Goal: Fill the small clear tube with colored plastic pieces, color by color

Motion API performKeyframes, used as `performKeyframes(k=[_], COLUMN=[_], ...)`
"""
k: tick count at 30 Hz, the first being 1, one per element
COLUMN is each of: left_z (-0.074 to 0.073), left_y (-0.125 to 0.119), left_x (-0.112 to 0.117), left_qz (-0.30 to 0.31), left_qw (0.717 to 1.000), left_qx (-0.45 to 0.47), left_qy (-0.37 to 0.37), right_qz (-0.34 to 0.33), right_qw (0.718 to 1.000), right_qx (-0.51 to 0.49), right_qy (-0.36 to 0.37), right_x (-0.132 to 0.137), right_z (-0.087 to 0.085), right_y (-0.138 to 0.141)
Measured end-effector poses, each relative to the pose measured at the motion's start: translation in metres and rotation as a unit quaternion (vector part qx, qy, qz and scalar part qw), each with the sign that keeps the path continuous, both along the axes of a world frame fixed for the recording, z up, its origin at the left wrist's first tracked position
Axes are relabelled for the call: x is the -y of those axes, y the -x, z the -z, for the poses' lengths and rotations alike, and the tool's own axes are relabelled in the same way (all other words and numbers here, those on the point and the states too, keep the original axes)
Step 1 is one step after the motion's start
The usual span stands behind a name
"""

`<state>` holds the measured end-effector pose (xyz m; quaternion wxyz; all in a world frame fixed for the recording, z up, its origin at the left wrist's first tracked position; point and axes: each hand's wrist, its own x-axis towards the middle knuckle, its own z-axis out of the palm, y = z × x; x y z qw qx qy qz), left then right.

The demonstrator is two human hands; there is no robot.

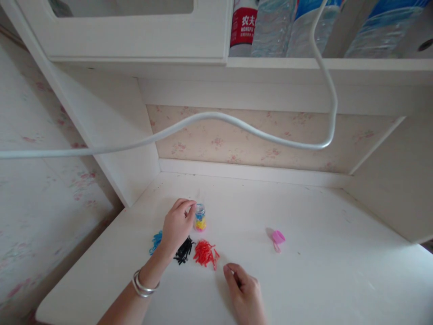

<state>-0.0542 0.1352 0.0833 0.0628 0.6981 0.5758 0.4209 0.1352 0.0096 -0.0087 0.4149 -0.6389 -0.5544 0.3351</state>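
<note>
My left hand [176, 224] curls its fingers round a small clear jar [200, 217] that stands upright on the white desk [304, 280]; the jar holds small yellow, pink and blue pieces. Three little heaps of thin strands lie just in front of the jar: blue [156, 241] partly hidden under my left wrist, black [184, 251] in the middle, red [205, 253] on the right. My right hand [244, 292] rests low on the desk to the right of the red heap, thumb and forefinger pinched together; whether anything is between them is too small to see.
A pink lid [278, 238] lies on the desk to the right of the heaps. A white cable [237, 124] hangs across the view above the desk. Water bottles [274, 27] stand on the shelf overhead. White cabinet walls close in the desk left and right.
</note>
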Motion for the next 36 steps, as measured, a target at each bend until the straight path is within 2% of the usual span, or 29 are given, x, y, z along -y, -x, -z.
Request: performKeyframes(k=[8,14,18,23,25,29,33,36], left_z=[0.002,0.005,0.024,0.063,0.074,0.079,0.075,0.079], left_y=[-0.002,0.01,0.031,0.068,0.078,0.083,0.08,0.083], left_x=[-0.003,-0.002,0.017,0.068,0.087,0.104,0.099,0.096], left_qz=[-0.002,-0.019,-0.046,-0.09,-0.12,-0.161,-0.16,-0.145], left_qw=[1.0,0.999,0.998,0.99,0.978,0.953,0.945,0.948], left_qx=[-0.004,0.034,0.02,-0.053,-0.105,-0.197,-0.234,-0.238], left_qy=[0.02,0.011,0.046,0.095,0.132,0.165,0.163,0.155], right_qz=[-0.009,-0.013,-0.021,-0.027,-0.031,-0.035,-0.025,-0.023], right_qw=[1.0,1.0,1.0,0.999,0.999,0.998,0.998,0.998], right_qx=[-0.005,-0.008,0.002,0.026,0.033,0.038,0.047,0.055], right_qy=[0.009,0.016,0.019,0.02,0.018,0.019,0.019,0.028], right_x=[-0.001,0.0,0.001,0.001,0.001,0.001,0.004,0.007], right_z=[-0.002,-0.001,-0.002,0.0,0.001,0.0,-0.002,-0.002], right_y=[-0.001,-0.001,-0.002,-0.002,-0.002,-0.001,-0.001,-0.001])
